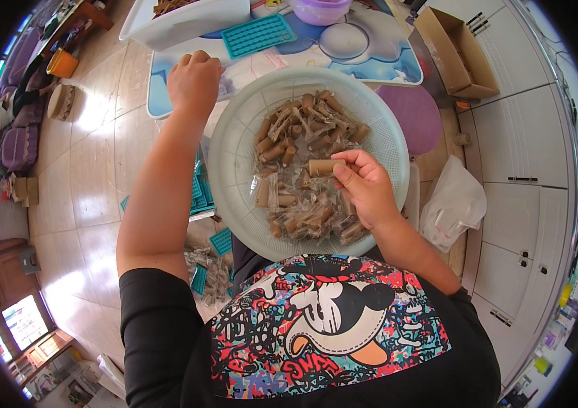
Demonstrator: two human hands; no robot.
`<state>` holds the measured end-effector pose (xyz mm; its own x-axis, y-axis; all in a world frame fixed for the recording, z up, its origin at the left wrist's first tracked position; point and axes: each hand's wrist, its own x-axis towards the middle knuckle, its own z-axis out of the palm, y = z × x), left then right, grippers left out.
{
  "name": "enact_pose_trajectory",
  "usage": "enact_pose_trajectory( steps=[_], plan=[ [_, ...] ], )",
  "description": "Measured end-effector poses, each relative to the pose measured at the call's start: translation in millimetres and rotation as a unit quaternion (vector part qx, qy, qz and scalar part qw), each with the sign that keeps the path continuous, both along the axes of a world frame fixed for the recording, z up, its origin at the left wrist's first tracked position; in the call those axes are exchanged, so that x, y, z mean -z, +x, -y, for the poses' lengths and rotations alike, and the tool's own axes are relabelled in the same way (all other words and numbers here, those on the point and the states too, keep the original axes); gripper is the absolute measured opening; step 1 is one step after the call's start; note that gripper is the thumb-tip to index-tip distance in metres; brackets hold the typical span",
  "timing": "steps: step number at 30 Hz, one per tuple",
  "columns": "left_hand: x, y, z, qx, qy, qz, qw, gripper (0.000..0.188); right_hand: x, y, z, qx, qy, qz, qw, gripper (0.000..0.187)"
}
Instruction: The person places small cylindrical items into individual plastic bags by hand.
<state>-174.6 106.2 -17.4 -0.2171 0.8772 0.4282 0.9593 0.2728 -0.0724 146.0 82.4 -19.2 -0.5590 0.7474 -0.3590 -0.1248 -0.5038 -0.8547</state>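
Note:
A pale green round plastic basket (pixel 224 183) sits in front of me, holding a heap of brown cylinders (pixel 316 132), many twisted up in clear wrapping. Between the thumb and fingers of my right hand (pixel 367 187) is one brown cylinder (pixel 323 167), held lengthwise over the middle of the basket. My left hand (pixel 196 80) is at the near edge of the low blue-and-white table (pixel 160 88), back upward and fingers curled. Whatever those fingers may hold is hidden. Clear plastic film (pixel 251 68) lies just right of that hand, near a teal gridded tray (pixel 258 36).
A white bin (pixel 190 27) and a purple bowl (pixel 321 10) stand on the table. Below it are more teal trays (pixel 202 190) and wrapped pieces (pixel 214 272). Rightward are a purple stool (pixel 411 119), a cardboard box (pixel 455 58), a white plastic bag (pixel 453 204) and white cabinets (pixel 516 136).

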Motion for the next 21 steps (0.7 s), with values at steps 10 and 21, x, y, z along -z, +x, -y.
enact_pose_trajectory(
  steps=[10,21],
  plan=[
    [4,-22,-17,-0.01,-0.032,0.483,0.875,0.015,0,2,1,-0.04,0.01,0.016,0.999,0.02],
    [-24,10,27,-0.06,0.172,0.708,0.682,0.014,-15,0,-9,0.049,0.151,0.002,0.987,0.02]
  ],
)
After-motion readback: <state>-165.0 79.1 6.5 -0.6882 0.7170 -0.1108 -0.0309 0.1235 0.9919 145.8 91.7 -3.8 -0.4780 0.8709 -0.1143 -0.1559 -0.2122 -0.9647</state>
